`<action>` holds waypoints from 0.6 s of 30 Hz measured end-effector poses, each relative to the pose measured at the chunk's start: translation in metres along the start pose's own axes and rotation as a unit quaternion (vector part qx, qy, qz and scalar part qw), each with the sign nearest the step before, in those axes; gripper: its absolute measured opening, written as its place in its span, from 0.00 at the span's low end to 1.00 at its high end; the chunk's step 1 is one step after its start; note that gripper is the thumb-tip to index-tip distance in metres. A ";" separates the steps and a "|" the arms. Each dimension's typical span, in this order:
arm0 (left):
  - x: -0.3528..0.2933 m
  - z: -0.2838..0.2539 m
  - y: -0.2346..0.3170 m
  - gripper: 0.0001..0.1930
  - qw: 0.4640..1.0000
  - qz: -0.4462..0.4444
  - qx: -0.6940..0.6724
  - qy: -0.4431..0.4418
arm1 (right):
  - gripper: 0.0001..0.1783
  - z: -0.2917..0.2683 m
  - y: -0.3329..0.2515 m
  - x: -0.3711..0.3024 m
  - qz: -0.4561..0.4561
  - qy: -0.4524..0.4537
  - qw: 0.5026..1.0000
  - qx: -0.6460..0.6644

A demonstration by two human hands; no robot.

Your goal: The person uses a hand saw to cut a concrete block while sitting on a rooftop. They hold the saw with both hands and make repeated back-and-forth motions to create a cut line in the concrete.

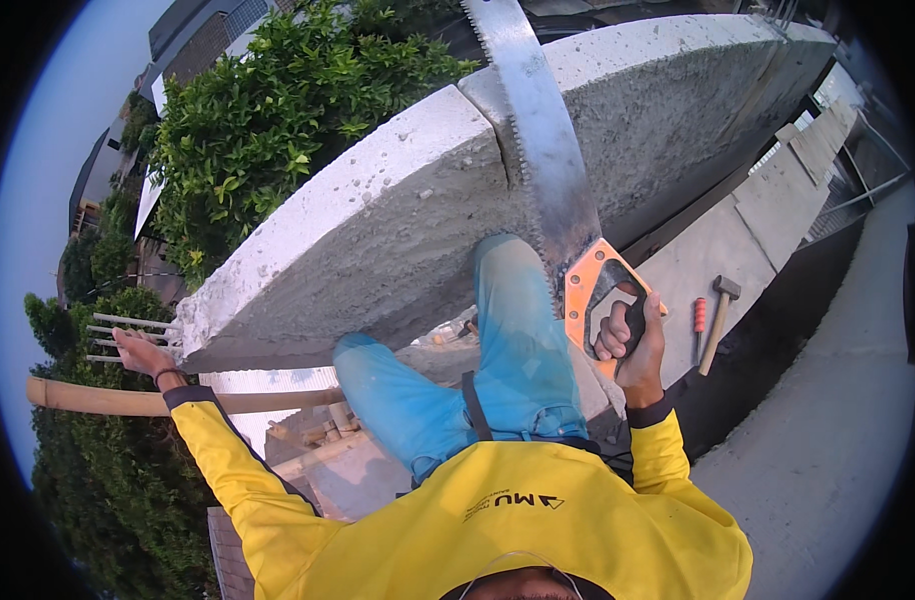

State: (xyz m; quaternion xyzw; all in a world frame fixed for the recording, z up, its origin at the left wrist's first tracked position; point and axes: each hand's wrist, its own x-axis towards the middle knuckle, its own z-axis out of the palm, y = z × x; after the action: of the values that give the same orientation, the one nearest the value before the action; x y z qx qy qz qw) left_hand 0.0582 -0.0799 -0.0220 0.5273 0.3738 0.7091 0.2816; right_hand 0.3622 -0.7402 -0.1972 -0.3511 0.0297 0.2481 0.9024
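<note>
My right hand (633, 340) is wrapped round the orange and black handle (581, 290) of a large handsaw. The saw's long toothed blade (548, 130) points away from me across the top of a pale, rough concrete wall (378, 190). Just left of the blade, a narrow slit (493, 120) runs down from the wall's top edge. On the far left, my left hand (146, 355) rests by the wall's end with its fingers stretched out, against thin metal rods (128, 320) sticking out there. My knees are close to the wall's near face.
A hammer (720, 320) and a red-handled tool (699, 325) lie on grey boards (748, 235) to my right. A bamboo pole (248, 403) crosses below my left hand. Leafy bushes (278, 120) grow beyond the wall. Dark gaps run beside the boards.
</note>
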 end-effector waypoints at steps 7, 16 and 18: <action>-0.005 0.000 0.003 0.18 1.000 -0.006 -0.010 -0.004 | 0.31 -0.005 0.006 -0.001 0.013 0.023 0.999 0.021; -0.005 0.000 -0.001 0.20 1.000 -0.006 -0.026 -0.004 | 0.31 -0.008 0.004 -0.008 -0.032 0.005 0.999 -0.030; -0.005 0.000 0.000 0.20 1.000 -0.008 -0.026 -0.004 | 0.31 -0.007 0.004 -0.009 -0.035 -0.004 0.999 -0.038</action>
State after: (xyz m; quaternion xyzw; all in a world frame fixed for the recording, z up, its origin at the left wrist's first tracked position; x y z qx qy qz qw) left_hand 0.0595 -0.0837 -0.0247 0.5195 0.3583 0.7144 0.3022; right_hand 0.3532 -0.7464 -0.2030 -0.3845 0.0044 0.2184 0.8969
